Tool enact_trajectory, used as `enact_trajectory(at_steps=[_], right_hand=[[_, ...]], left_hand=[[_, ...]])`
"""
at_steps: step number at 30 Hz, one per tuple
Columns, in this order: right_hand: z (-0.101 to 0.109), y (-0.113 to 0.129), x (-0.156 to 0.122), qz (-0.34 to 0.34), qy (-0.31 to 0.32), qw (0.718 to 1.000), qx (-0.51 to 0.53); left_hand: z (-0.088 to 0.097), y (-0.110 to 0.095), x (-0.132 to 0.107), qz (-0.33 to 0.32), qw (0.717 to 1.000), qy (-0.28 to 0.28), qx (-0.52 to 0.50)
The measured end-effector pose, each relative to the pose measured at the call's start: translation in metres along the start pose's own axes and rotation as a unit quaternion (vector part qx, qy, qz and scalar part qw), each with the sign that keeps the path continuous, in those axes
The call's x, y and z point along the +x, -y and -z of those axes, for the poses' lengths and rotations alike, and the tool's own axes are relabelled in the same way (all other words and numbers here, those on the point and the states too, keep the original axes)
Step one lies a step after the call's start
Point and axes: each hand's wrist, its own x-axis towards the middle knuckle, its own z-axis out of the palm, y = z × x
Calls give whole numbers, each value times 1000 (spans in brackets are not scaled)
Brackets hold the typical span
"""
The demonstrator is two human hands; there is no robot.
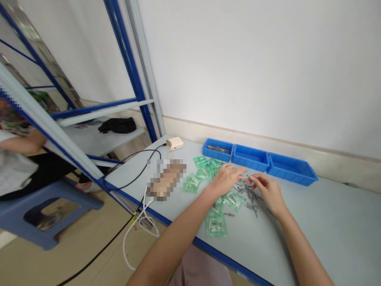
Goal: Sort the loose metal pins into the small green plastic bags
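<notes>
My left hand [226, 178] and my right hand [268, 191] meet over the table, fingertips close together. Between them is a small, shiny metal fastener [245, 174], pinched at its ends; its exact kind is too small to make out. Loose metal fasteners [251, 194], thin and screw-like, lie in a scattered pile below my hands. Around and under my left hand are several green-tinted clear plastic packets [216, 225] with metal pieces inside. One longer metal piece [229, 214] lies alone beside the packets.
Along the wall stand three blue bins: the left bin [218, 155] holds metal pieces, beside a middle bin [250, 163] and a right bin [293, 174]. A pale device [175, 143], a blurred-out object [166, 180] and cables lie left. Another person sits on a blue stool [68, 194].
</notes>
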Motion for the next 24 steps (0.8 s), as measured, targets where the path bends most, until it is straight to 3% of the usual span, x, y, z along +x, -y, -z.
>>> enact_trajectory(at_steps=[6, 14, 19, 22, 24], right_hand=[[-1, 3, -2, 2, 28, 1000, -10], [-1, 1, 0, -10, 15, 1000, -21], [4, -11, 3, -38, -83, 994, -60], [6, -17, 6, 11, -131, 990, -48], [5, -16, 7, 64, -104, 992, -27]], left_hand=[[2, 3, -1, -49, 998, 4, 34], [-2, 3, -2, -88, 994, -25, 63], [-2, 3, -1, -78, 994, -29, 68], [-2, 4, -1, -61, 995, -37, 63], [-2, 4, -1, -51, 996, -44, 59]])
